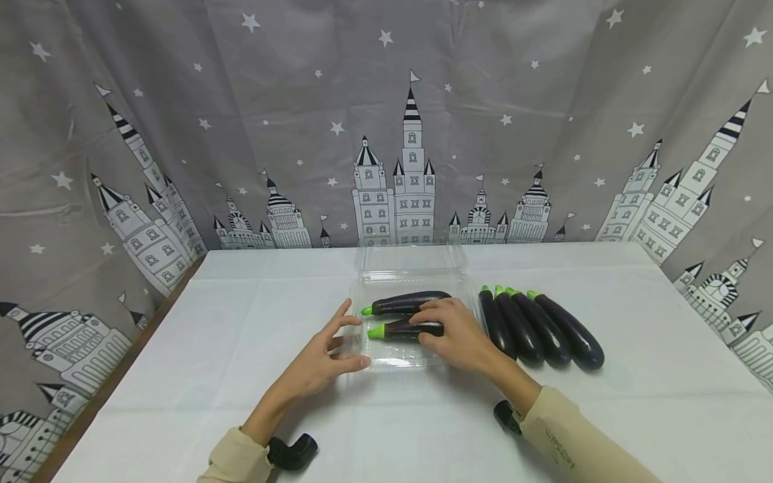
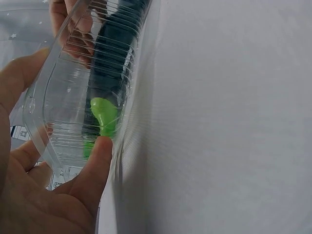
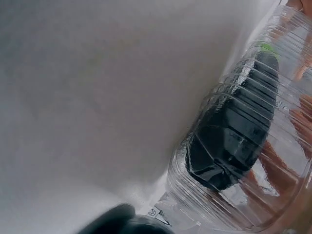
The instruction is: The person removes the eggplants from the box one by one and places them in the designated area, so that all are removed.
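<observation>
Inside the clear, ribbed plastic container [image 1: 398, 362], the right hand [image 1: 461, 337] clamps thumb and fingers around a long, glossy, green-capped dark-purple eggplant [image 1: 400, 330], with a matching eggplant [image 1: 403, 303] toward the container's far side. The left hand [image 1: 317, 365], fingers spread apart, touches the container's left end; four loose eggplants [image 1: 545, 332] lie side by side just right of the container.

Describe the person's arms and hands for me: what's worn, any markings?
Both the left hand and right hand are without gloves. The left sleeve and right sleeve are beige; the right one carries small dark lettering, too small to read surely. A curved black piece shows by the left cuff, another dark piece by the right.
</observation>
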`<state>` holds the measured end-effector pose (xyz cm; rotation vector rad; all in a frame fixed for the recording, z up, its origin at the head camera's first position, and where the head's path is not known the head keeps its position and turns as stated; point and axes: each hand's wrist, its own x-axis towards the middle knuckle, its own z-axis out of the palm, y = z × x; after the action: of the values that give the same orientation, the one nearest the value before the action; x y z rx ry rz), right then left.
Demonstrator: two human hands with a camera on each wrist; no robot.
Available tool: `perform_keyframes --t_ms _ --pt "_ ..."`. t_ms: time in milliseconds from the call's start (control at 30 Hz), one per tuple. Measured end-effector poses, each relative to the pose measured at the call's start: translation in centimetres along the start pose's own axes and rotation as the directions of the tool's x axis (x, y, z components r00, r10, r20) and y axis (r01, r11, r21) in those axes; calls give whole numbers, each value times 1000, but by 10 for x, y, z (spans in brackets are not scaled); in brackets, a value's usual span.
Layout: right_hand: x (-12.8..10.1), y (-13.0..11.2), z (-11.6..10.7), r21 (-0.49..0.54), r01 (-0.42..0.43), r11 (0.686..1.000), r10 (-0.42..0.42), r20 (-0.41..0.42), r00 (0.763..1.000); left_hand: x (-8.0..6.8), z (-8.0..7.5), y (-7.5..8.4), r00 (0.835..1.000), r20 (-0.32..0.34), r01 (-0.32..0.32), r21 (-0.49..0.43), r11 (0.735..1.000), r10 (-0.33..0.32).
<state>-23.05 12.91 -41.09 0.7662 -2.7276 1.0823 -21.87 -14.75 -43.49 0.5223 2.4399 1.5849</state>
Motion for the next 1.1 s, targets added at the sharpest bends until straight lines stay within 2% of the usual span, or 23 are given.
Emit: perform_keyframes --t_ms 200,400,600,1100 --pt "0 1 0 -27 21 999 -20 53 998 0 0 0 1000 3 -8 6 1000 8" --pt "0 0 0 -37 -6 999 10 104 995 0 0 2 1000 -2 -1 12 1000 1" --pt "0 0 1 -74 4 997 6 137 991 -1 1 3 1000 -5 7 9 1000 -7" --pt "1 2 3 -49 33 998 -21 214 977 -2 1 2 1000 -10 10 -1 1000 -10"
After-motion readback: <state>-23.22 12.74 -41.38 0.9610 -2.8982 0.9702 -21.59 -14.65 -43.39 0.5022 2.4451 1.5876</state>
